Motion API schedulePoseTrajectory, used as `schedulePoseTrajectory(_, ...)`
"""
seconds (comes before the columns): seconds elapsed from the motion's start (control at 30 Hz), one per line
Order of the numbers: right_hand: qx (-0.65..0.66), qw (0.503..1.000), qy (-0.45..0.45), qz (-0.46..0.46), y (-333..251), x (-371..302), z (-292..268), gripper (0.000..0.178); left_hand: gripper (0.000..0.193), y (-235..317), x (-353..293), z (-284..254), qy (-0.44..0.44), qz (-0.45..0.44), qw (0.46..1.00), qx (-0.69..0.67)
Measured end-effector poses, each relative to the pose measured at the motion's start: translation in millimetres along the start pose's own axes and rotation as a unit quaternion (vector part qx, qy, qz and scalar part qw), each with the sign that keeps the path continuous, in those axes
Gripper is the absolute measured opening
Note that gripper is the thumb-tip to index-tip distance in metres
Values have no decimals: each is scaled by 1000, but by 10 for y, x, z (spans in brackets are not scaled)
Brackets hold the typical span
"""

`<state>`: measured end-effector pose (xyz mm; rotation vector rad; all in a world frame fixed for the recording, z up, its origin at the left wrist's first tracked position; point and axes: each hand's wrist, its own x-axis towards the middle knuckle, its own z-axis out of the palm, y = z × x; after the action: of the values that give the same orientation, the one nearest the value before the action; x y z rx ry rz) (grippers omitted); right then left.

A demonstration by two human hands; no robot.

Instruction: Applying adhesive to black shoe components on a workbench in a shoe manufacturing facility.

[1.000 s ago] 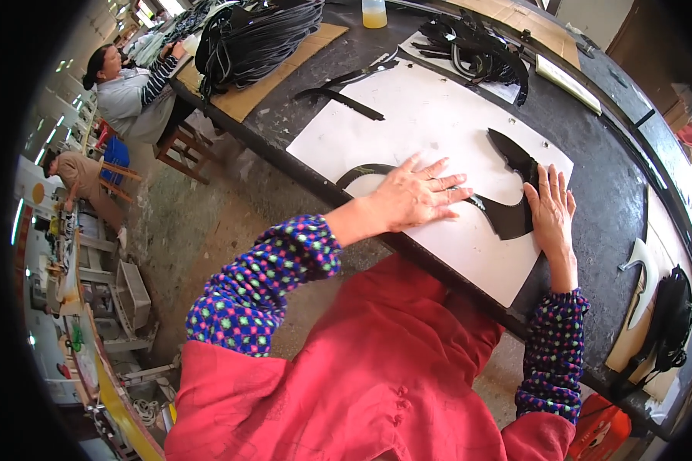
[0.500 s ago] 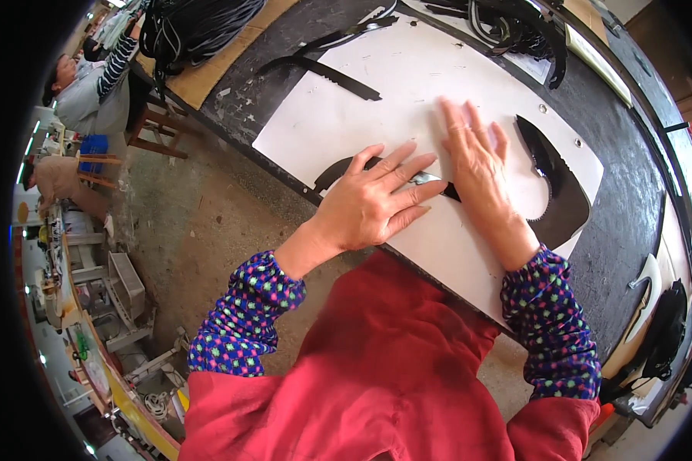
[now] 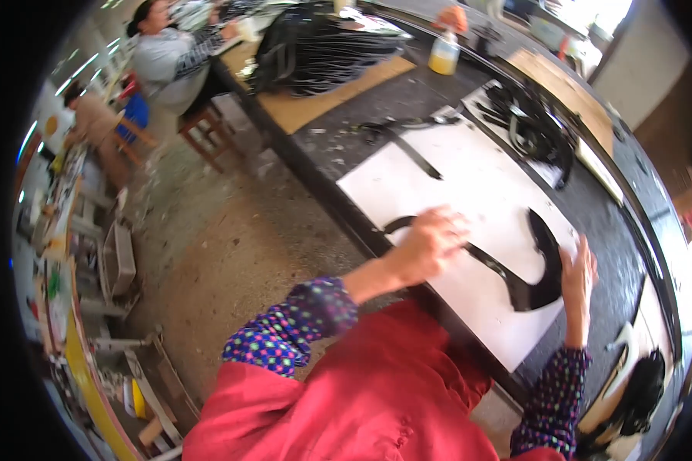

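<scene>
Black curved strip (image 3: 527, 286) is pinned flat on white board (image 3: 469, 184) under left hand (image 3: 432, 240), fingers together, and right hand (image 3: 577, 273), fingers spread; uneven pressure could let it be skewed or creased.

Matt blk leather strip (image 3: 515, 280), smooth wht board (image 3: 477, 184).

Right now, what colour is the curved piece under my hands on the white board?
Black, seen in the head view: the curved piece lies on the white board.
</scene>
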<state>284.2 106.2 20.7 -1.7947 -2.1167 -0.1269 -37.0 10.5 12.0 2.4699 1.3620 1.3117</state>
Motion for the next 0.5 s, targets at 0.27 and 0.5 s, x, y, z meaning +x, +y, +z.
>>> schedulePoseTrajectory(0.27,147,985,-71,-58,-432,25,-845,30,112,1374,450,897,-111,-166,960,-199)
schedulePoseTrajectory(0.5,504,859,22,-92,-1259,137,-1941,34,74,983,1223,-150,213,-109,917,-319)
